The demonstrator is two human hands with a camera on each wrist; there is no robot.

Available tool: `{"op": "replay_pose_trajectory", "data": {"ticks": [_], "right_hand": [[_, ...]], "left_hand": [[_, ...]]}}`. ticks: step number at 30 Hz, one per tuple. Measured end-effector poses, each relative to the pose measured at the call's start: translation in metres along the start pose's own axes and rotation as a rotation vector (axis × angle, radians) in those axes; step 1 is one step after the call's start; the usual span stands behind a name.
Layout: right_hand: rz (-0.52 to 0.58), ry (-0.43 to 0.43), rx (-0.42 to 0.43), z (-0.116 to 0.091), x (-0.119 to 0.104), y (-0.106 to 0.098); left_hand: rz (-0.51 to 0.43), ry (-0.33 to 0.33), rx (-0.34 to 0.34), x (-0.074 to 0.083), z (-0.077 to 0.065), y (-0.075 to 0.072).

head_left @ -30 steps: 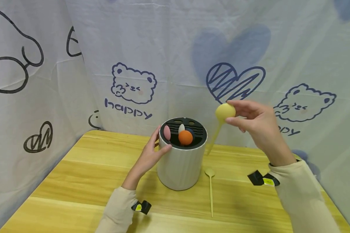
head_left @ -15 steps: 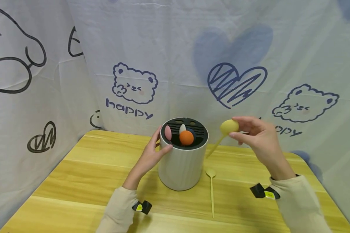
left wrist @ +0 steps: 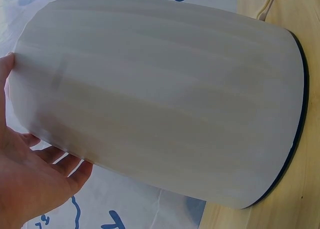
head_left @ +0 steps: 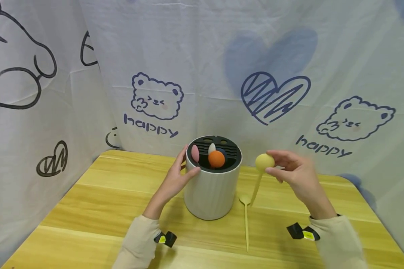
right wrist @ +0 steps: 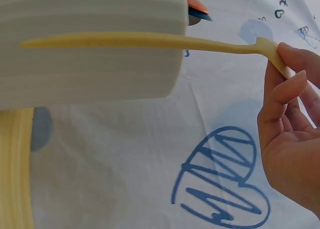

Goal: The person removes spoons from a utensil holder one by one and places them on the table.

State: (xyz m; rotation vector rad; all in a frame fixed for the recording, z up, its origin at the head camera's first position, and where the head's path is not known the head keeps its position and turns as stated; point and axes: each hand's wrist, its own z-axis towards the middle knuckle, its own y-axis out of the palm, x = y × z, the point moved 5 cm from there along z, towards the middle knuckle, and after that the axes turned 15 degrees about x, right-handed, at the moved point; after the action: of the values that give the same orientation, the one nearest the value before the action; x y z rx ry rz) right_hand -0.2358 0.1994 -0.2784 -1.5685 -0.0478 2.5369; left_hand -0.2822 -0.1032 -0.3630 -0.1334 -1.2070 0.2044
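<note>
A white cylindrical holder (head_left: 211, 194) with a black slotted top stands on the table. My left hand (head_left: 175, 179) grips it at the upper left, thumb near the front rim and fingers round the side. Out of the top stick the heads of a pink utensil (head_left: 195, 153), a white one (head_left: 211, 148), an orange one (head_left: 216, 159) and a dark blue one partly hidden behind. To the right of the holder, my right hand (head_left: 297, 175) pinches a yellow spoon (head_left: 265, 163) by its bowl, handle pointing down. A second yellow spoon (head_left: 245, 216) lies on the table between holder and hand.
The wooden table (head_left: 97, 209) has light yellow grain. A white curtain (head_left: 212, 59) printed with hearts and bear faces hangs close behind the holder and along the left side.
My right hand has come down with the yellow spoon, whose handle has swung from leaning left toward more upright. My left hand stays on the holder.
</note>
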Motion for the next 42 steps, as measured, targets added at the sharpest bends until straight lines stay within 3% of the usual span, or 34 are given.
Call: {"op": "replay_pose_trajectory", "data": {"ticks": [9, 16, 20, 30, 42], "right_hand": [[0.012, 0.082, 0.021, -0.008, 0.030, -0.001], [-0.126, 0.151, 0.023, -0.012, 0.050, -0.006], [-0.149, 0.193, 0.023, -0.014, 0.063, -0.008], [-0.084, 0.242, 0.035, -0.017, 0.090, -0.012], [-0.142, 0.352, 0.013, -0.016, 0.117, -0.014]], "left_hand": [[0.009, 0.003, 0.000, 0.002, -0.001, 0.003], [0.019, -0.012, -0.006, 0.001, 0.000, 0.004], [0.017, -0.009, -0.005, 0.000, 0.000, 0.004], [0.003, -0.009, -0.007, -0.001, -0.001, 0.003], [0.015, -0.003, -0.003, -0.002, 0.001, -0.001]]}}
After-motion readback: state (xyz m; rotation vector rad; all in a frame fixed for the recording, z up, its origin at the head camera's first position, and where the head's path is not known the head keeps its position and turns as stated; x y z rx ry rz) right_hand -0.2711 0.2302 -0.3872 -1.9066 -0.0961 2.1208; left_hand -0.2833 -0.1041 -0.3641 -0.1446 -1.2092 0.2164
